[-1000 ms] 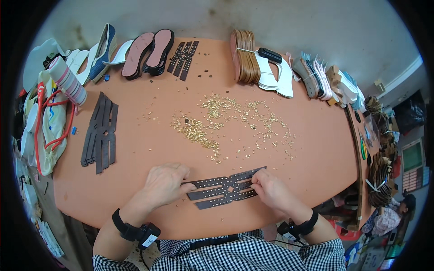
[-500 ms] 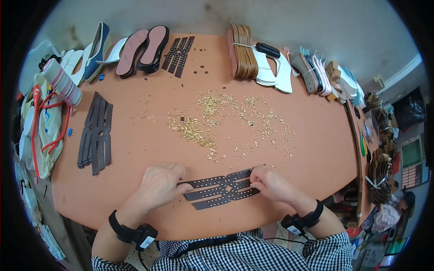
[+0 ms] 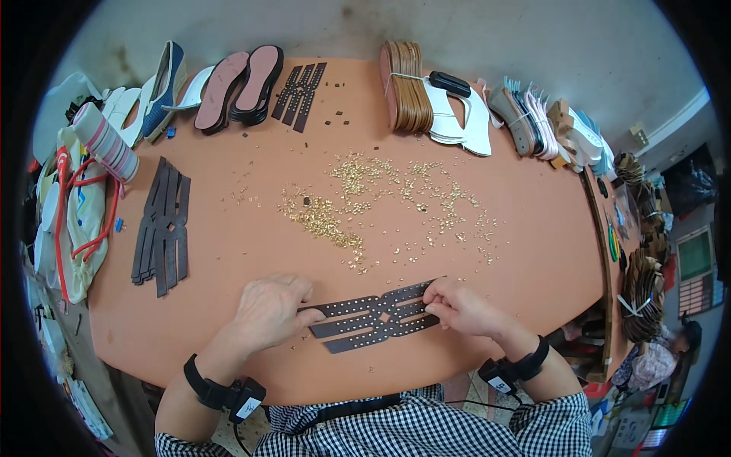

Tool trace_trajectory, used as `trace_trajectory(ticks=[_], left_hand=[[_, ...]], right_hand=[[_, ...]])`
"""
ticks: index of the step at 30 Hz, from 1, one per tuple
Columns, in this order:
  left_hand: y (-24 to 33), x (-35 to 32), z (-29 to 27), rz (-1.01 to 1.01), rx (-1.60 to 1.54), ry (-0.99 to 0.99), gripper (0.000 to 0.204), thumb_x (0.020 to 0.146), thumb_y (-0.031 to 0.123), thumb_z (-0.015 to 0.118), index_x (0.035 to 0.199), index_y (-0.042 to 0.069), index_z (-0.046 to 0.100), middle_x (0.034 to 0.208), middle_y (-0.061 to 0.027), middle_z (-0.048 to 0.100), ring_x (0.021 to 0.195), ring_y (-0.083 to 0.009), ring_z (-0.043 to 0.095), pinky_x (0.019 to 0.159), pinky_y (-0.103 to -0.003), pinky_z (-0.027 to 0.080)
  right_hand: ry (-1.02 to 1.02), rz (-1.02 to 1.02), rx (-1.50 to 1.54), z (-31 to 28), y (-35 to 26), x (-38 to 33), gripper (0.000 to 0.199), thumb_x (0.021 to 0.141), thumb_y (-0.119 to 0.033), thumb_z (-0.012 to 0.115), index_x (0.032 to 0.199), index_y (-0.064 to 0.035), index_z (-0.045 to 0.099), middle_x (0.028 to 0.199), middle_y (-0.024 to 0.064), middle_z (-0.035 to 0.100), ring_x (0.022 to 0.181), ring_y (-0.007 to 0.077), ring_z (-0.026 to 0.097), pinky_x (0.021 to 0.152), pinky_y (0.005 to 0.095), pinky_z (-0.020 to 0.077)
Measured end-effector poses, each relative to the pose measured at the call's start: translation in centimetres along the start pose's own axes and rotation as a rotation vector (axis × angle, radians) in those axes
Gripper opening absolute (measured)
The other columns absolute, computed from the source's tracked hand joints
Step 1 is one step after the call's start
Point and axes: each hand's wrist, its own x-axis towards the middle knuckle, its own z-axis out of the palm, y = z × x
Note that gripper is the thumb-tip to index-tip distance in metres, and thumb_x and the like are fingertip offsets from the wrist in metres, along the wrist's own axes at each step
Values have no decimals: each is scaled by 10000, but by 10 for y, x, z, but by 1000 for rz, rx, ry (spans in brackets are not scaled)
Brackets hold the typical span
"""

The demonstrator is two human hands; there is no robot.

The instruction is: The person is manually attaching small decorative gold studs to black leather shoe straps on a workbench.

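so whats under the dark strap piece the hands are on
The dark strap piece lies flat on the orange table. Left hand and right hand cover its ends; anything beneath is hidden.

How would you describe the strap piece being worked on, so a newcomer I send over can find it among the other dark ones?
On the orange table, look at the near edge, below the scattered gold studs. The dark strap piece lies flat between the left hand and right hand. Unlike the stacked strap pieces at the left, it lies singly and shows rows of small dots.

Left hand flat, fingers curled, right hand pinching, wrists apart
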Motion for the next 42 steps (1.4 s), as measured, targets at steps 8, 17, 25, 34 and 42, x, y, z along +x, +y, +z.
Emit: trace_trajectory(ticks=[8, 17, 25, 34, 42], left_hand=[[-1, 2, 1, -42, 33, -87, 313, 741, 350, 702, 814, 72, 579, 750, -91, 632, 727, -280, 631, 630, -392, 485], [-5, 3, 3, -21, 15, -121, 308, 777, 357, 666, 865, 73, 585, 800, -104, 652, 738, -305, 634, 663, -420, 484], [-8, -2, -6, -164, 202, -54, 158, 796, 136, 525, 890, 14, 560, 805, -185, 644, 763, -338, 641, 710, -434, 504], [-31, 3, -9, -224, 224, 51, 225, 796, 105, 466, 970, -20, 534, 980, -233, 580, 857, -347, 635, 755, -449, 504], [-40, -2, 1, -229, 146, 160, 186, 817, 125, 454, 948, 53, 565, 985, -171, 579, 892, -363, 598, 765, -465, 472]], right_hand=[[11, 84, -36, 1, -10, 8, 160, 829, -111, 650, 861, -1, 538, 698, 85, 575, 519, 155, 567, 467, 299, 458], [45, -31, -128, 6, -3, 9, 145, 818, -83, 666, 838, -22, 536, 649, 43, 552, 524, 120, 549, 465, 271, 444], [100, -173, -156, -3, -18, 24, 141, 840, -123, 629, 885, -1, 575, 716, 100, 609, 600, 187, 604, 554, 305, 485], [423, -359, -350, 3, -44, 106, 162, 849, -145, 558, 915, 0, 588, 877, 202, 621, 831, 353, 607, 732, 419, 478], [397, -373, -404, 7, -45, 121, 131, 851, -118, 520, 913, -16, 574, 916, 197, 599, 896, 380, 573, 796, 436, 454]])
